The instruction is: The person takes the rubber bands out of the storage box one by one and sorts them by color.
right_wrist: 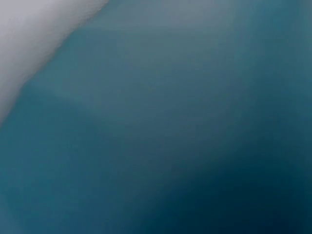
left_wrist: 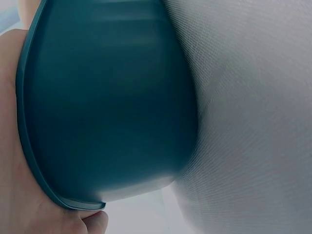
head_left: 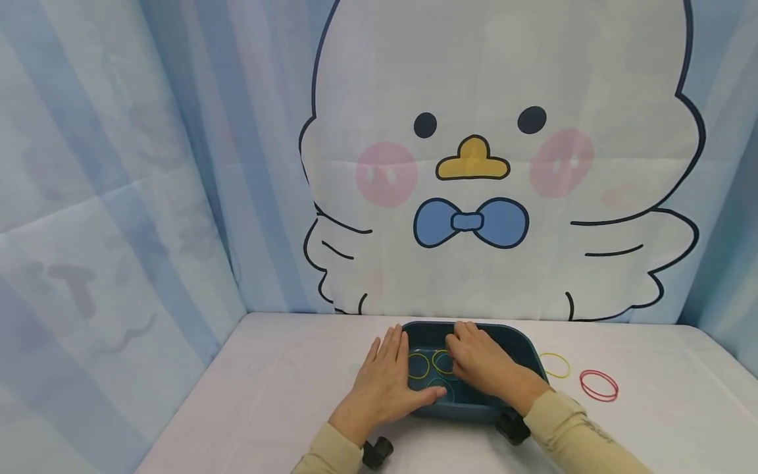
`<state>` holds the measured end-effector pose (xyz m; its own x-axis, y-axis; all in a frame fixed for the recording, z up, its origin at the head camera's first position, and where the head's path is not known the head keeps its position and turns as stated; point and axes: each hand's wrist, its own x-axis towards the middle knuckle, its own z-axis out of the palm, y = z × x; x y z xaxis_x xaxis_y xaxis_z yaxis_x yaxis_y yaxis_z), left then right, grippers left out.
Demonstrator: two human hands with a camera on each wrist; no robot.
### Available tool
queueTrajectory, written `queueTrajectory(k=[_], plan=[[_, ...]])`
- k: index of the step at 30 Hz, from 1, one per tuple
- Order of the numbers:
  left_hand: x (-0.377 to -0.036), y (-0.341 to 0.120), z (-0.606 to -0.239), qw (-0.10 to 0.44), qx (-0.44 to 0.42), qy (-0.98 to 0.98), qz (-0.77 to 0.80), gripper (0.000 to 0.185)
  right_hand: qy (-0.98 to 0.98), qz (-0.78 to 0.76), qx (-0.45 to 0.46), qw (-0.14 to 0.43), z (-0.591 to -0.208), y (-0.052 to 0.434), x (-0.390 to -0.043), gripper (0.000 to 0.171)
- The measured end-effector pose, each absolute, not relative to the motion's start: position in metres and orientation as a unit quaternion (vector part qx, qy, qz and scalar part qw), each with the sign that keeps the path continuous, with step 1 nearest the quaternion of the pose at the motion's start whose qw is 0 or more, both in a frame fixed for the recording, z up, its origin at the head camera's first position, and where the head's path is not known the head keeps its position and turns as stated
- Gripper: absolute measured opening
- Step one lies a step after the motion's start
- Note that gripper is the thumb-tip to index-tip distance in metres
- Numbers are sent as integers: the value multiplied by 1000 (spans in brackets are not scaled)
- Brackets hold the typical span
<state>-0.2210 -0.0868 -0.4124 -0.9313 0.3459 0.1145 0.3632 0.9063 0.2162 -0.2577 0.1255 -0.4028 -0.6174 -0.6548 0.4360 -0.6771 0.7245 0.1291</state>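
A dark teal tray (head_left: 514,342) sits on the white table (head_left: 272,388), with yellow and teal rubber bands (head_left: 418,365) lying inside it. My left hand (head_left: 387,382) lies flat along the tray's left rim, fingers straight, thumb over the near edge. My right hand (head_left: 476,359) reaches into the tray, its fingers resting on the bands; whether it pinches one is hidden. The left wrist view shows the tray's outer wall (left_wrist: 107,107) against my palm (left_wrist: 19,204). Blurred teal tray surface (right_wrist: 185,146) fills the right wrist view.
A yellow rubber band (head_left: 555,365) and a red rubber band (head_left: 599,384) lie on the table right of the tray. A blue striped cloth backdrop with a white cartoon bird (head_left: 474,158) closes off the back and sides.
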Motion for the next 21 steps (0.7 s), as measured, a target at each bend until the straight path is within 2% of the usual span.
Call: queueTrajectory(k=[8,21], plan=[[-220,-87,-412,36,-181,-976,-117,116,-911,21,363,197,-405,121,-259,19],[-220,-88,-411,36,-186,-974,-122,116,-918,9,357,171,-416,121,-261,18]])
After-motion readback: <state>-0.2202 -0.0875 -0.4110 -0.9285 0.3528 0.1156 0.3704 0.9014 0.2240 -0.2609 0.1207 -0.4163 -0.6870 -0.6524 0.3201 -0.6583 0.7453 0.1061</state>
